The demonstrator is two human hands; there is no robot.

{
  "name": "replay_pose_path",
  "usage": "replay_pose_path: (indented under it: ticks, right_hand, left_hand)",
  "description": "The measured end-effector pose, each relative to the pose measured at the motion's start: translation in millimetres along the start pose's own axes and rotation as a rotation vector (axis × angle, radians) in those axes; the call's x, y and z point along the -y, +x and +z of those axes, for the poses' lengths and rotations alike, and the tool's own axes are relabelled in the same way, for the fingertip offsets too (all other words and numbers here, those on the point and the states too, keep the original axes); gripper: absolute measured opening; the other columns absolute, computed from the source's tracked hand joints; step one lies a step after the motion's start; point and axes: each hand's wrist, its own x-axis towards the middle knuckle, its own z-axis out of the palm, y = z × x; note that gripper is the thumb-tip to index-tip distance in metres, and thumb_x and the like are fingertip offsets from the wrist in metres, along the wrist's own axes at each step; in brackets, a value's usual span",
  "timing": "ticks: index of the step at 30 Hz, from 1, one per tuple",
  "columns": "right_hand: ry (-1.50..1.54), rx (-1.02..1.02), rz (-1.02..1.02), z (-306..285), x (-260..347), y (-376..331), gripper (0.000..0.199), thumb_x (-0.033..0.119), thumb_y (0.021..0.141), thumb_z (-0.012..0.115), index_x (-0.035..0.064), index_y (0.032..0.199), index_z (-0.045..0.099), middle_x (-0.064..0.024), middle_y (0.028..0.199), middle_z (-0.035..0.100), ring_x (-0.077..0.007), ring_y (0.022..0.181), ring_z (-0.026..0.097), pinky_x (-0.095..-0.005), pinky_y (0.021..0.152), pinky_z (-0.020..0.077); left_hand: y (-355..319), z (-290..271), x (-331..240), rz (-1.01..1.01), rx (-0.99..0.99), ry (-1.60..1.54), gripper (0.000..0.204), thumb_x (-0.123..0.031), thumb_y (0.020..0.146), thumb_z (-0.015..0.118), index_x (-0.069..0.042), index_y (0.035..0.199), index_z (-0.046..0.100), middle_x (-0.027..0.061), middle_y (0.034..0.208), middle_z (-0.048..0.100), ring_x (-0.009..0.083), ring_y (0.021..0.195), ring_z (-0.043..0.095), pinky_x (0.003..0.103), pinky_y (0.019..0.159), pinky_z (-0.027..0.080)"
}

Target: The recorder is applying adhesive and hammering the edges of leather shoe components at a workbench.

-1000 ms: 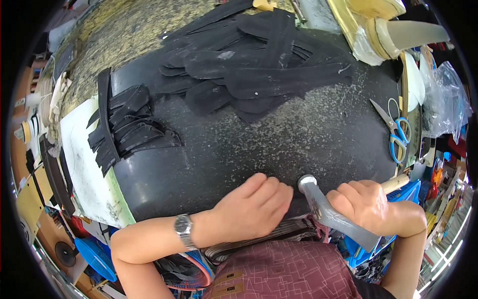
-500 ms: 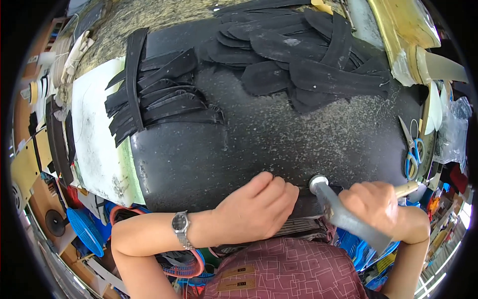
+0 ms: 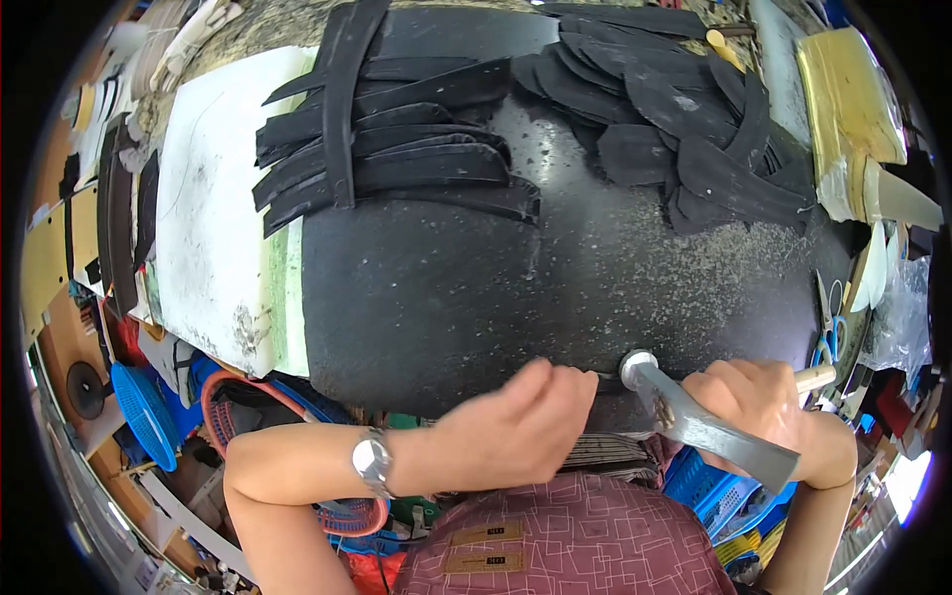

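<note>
Right hand (image 3: 769,412) fingers clamped on hammer (image 3: 694,416), head low at black mat (image 3: 446,288) edge. Left hand (image 3: 521,426) fingers together, pinning workpiece for blow.

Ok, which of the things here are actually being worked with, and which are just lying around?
In use:
hammer in the right hand
dark piece under the left hand
black work surface

Lying about:
black strips
black cut pieces
scissors
white board
</note>
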Motion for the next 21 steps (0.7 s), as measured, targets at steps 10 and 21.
replay_pose_path:
  ticks: [10,21]
  right_hand:
    - [-0.124,0.092,-0.078,8.4,17.3,15.4,0.034,0.020,0.065,0.059,0.0020,0.093,0.051,-0.0042,0.066,0.045,-0.0175,0.052,0.052,-0.0311,0.044,0.0406]
    - [-0.073,0.070,-0.088,10.8,20.3,37.7,0.028,0.016,0.066,0.064,0.0019,0.087,0.050,-0.0027,0.059,0.042,-0.0158,0.044,0.051,-0.0291,0.037,0.0406]
  left_hand:
    - [-21.2,-5.1,-0.3,-0.061,-0.043,0.126,0.033,-0.017,0.070,0.055,0.000,0.097,0.064,0.0051,0.086,0.057,0.0185,0.083,0.053,0.034,0.078,0.043]
    - [-40.3,3.6,-6.1,-0.402,-0.257,-0.132,0.021,-0.017,0.072,0.064,-0.008,0.090,0.067,-0.0001,0.083,0.056,0.0158,0.080,0.053,0.037,0.083,0.039]
